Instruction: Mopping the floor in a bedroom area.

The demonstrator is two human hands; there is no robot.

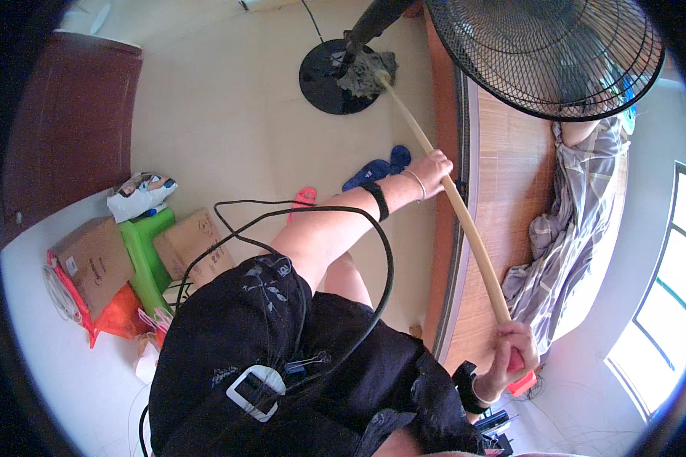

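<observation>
My left hand (431,173) is closed around the middle of the long pale wooden handle (477,243) of a mop. Near the handle's upper end in the picture, the grey mop head (366,74) lies against and partly over the round black base (334,85) of a standing fan. My right hand (514,351) grips the other end of the handle, where some red shows between the fingers. The handle slants from the fan's base to the lower right. Part of the mop head is hidden by the fan's pole.
The fan's black cage (554,57) fills the upper right. Beside a raised wooden platform (509,165) with bedding (577,217) lie blue slippers (371,173) and a pink slipper (304,197). Cardboard boxes (94,263) and a green plastic stool (148,257) stand left. A black cable (391,257) loops before me.
</observation>
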